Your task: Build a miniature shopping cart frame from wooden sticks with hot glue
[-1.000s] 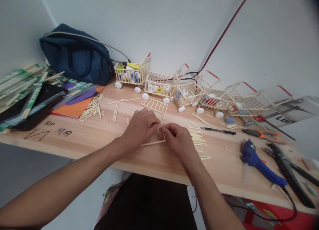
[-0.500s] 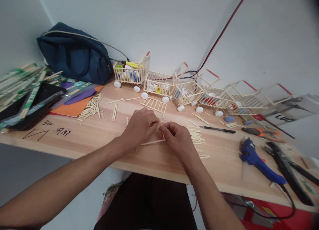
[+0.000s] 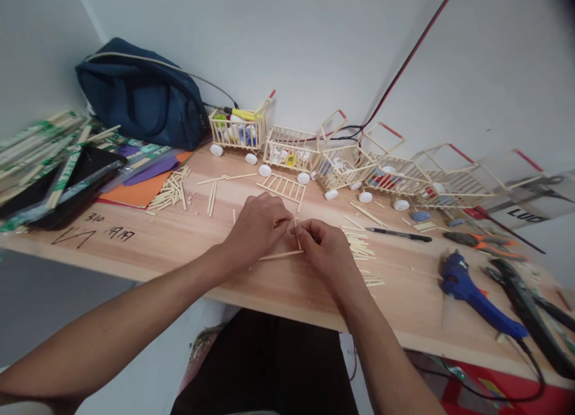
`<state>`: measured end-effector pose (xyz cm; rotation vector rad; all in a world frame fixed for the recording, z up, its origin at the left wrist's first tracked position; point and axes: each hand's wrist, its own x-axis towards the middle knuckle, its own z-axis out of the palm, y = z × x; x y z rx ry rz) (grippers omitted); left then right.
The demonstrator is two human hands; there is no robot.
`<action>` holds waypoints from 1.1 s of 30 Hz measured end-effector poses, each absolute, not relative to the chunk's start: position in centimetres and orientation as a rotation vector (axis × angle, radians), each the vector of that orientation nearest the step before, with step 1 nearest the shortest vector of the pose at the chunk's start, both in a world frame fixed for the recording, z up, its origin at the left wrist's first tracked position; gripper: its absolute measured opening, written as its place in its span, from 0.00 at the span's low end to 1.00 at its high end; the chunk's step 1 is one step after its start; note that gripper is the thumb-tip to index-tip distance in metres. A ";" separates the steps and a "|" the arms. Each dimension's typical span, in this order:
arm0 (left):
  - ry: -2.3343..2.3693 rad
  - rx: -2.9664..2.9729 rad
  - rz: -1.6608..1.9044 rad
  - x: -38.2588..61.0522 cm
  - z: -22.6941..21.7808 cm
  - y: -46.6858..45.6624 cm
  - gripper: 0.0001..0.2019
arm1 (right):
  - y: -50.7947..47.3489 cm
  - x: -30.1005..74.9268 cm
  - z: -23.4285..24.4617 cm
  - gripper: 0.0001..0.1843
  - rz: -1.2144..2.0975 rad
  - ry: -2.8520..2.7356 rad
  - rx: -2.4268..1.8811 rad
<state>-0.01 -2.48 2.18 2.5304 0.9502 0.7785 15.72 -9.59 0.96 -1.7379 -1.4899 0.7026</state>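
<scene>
On the table, a small part-frame of thin wooden sticks lies between my hands; one long wooden stick (image 3: pixel 282 255) forms its near side. A short wooden stick (image 3: pixel 299 240) meets the long one near its right end. My right hand (image 3: pixel 324 244) is closed, thumb and forefinger pinching the short stick. My left hand (image 3: pixel 260 228) is closed too, its fingertips together at the far corner of the frame and covering much of it. What exactly the left fingers grip is hidden. Just beyond lies a ladder-like stick panel (image 3: pixel 283 188).
Several stick-built carts with white wheels, including one cart (image 3: pixel 238 130), line the wall. Short sticks (image 3: pixel 359 244) lie right of my hands, another pile (image 3: pixel 171 190) left. A pen (image 3: pixel 399 234), blue glue gun (image 3: pixel 476 295) and pliers (image 3: pixel 485 244) lie right. A blue bag (image 3: pixel 144 97) stands back left.
The camera view has swung slightly left, so everything sits a little further right. Both hands keep nearly the same pose on the sticks.
</scene>
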 end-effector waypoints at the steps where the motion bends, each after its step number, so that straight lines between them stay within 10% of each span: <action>1: 0.949 2.531 0.774 0.0 2.2 -2.5 0.11 | -9.6 15.7 1.0 0.12 0.701 -1.488 -1.732; 33: 0.936 2.567 0.744 -0.1 2.3 -2.6 0.12 | -9.7 15.7 1.0 0.12 0.705 -1.499 -1.744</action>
